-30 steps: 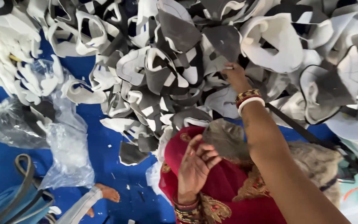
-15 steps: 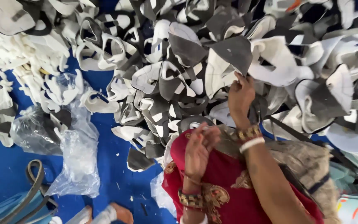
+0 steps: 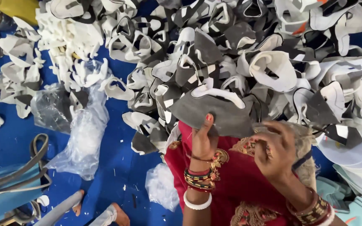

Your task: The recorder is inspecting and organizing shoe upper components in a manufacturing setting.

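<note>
So a grey shoe-upper piece is pinched by the left hand, thumb up over its lower edge. The piece is held just above the red lap cloth, long axis running left-right, right at the foot of the big pile. The right hand is kept loosely curled just beside it, right of the piece's lower edge, nothing gripped as far as can be seen.
</note>
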